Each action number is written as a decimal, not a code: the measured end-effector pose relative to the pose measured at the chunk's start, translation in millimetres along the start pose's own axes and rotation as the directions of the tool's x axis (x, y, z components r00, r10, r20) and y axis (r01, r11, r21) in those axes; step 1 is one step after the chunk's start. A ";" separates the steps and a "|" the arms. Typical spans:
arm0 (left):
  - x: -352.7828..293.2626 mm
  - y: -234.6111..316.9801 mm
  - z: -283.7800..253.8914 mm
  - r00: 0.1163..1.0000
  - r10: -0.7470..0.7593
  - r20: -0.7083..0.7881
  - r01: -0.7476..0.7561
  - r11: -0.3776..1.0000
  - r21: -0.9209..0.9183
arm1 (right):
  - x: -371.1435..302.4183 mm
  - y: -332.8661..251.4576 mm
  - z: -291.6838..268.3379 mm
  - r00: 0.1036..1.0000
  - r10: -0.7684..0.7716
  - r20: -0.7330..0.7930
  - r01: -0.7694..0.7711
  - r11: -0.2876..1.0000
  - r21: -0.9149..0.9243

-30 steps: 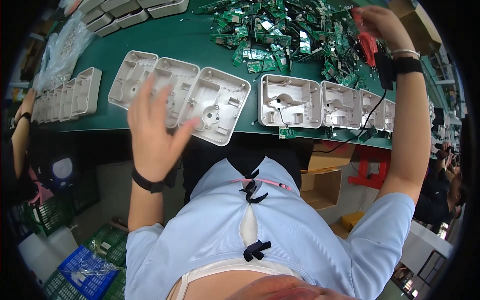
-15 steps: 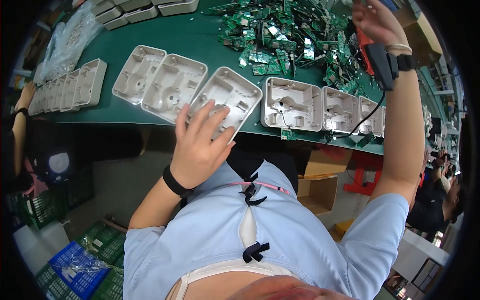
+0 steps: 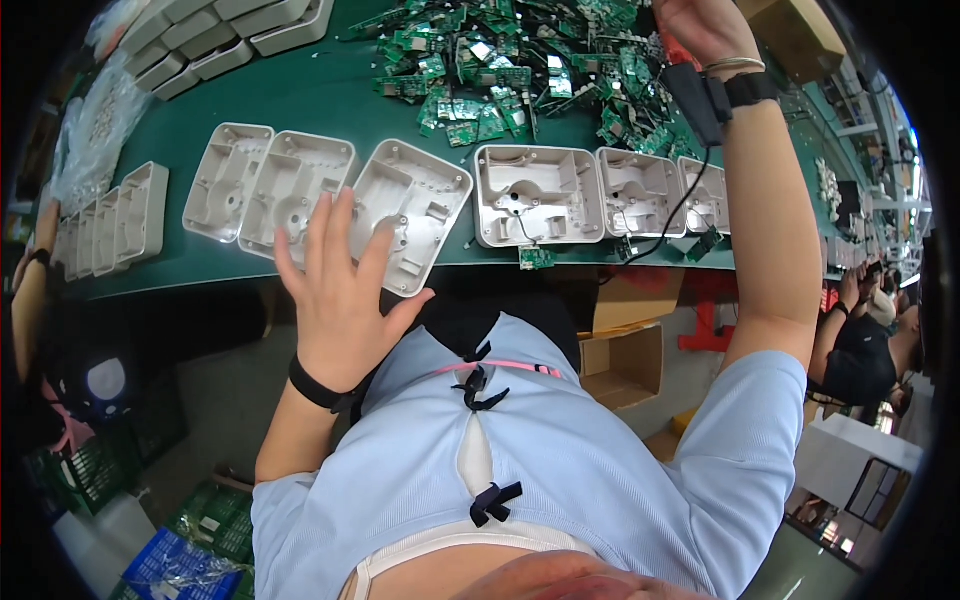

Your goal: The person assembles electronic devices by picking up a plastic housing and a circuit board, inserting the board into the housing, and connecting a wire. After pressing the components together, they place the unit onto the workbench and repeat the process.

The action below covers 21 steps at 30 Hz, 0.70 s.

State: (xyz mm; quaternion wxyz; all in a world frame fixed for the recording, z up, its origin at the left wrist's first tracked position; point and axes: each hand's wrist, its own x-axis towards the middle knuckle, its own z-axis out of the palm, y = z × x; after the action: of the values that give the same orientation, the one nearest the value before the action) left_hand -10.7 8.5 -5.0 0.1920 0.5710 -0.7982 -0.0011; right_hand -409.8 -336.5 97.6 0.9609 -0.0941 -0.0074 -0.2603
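Note:
My left hand (image 3: 343,305) is open, its fingers spread over the near edges of two off-white plastic housings. One is the tilted housing (image 3: 425,205); the other is the housing (image 3: 300,170) to its left. Whether the fingertips touch them I cannot tell. Another housing (image 3: 222,180) stands at the left end. My right hand (image 3: 708,30) is raised at the top edge, beside the heap of green circuit boards (image 3: 500,75); its fingers are cut off by the frame. To the right, a housing (image 3: 540,195) has a small circuit board (image 3: 537,258) hanging from a wire.
More housings (image 3: 640,190) continue rightward along the table edge. Stacked housings (image 3: 225,30) and a clear bag of small parts (image 3: 95,135) are at the back left. A cardboard box (image 3: 622,365) sits below the table. Another person's arm (image 3: 35,280) shows at far left.
My left hand has shifted left off the tilted housing toward the one beside it, fingers spreading wider. My right hand has moved further past the upper edge. The whole view has shifted slightly.

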 end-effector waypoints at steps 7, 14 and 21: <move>3.9 -2.7 3.2 0.994 0.102 0.038 -0.102 0.995 -0.011 | -9.1 44.6 53.2 0.570 -0.820 0.051 0.668 0.427 -0.609; 1.4 6.2 -1.5 0.997 0.076 -0.014 -0.076 0.997 0.016 | -33.9 59.4 56.8 0.575 -0.818 0.025 0.656 0.443 -0.611; 7.6 14.0 -8.9 0.995 0.095 0.019 -0.094 0.994 -0.056 | -80.5 148.5 77.8 0.695 -0.718 0.018 0.588 0.555 -0.588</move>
State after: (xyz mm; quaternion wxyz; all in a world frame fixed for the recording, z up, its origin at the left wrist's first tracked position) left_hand -22.8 8.3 8.7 0.1988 0.5270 -0.8261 -0.0200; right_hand -402.2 -156.2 142.7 0.7168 -0.3270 0.1419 -0.5993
